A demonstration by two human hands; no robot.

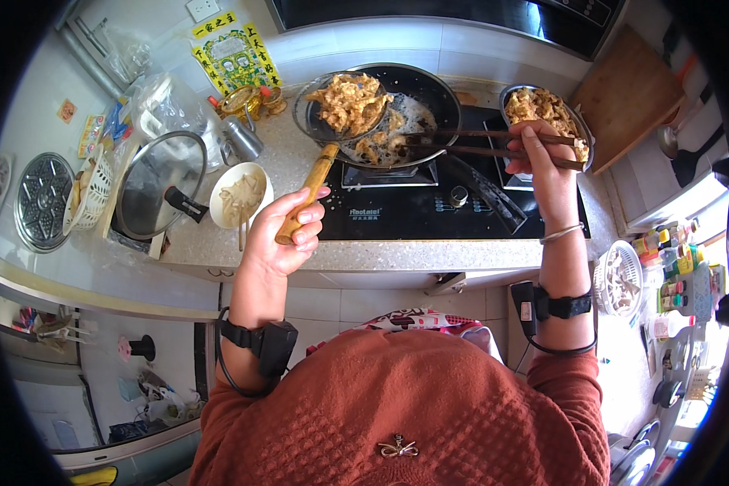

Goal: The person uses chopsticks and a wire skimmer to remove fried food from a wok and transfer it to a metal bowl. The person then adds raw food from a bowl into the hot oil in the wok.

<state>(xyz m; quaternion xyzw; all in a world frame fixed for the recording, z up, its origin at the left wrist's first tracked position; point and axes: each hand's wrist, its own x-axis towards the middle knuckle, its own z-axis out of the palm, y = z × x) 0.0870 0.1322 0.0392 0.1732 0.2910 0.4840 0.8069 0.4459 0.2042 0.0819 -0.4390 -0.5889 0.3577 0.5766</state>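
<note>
My left hand (288,229) grips the bamboo handle of a round strainer (301,118), held over the left side of a black wok (443,91). A heap of golden fried pieces (351,103) lies in the strainer. With my right hand (540,161) I hold a pair of long wooden chopsticks (474,149). Their tips reach into the foaming oil (416,112) of the wok, beside several battered pieces (376,149). Behind my right hand stands a metal bowl (588,152) full of fried pieces.
The wok sits on a black gas cooktop (389,219), its handle (486,191) pointing front right. Left of it are a white bowl (217,209) of pale strips, a metal pitcher (243,140) and a glass lid (158,200). A wooden cutting board (629,100) leans at the right.
</note>
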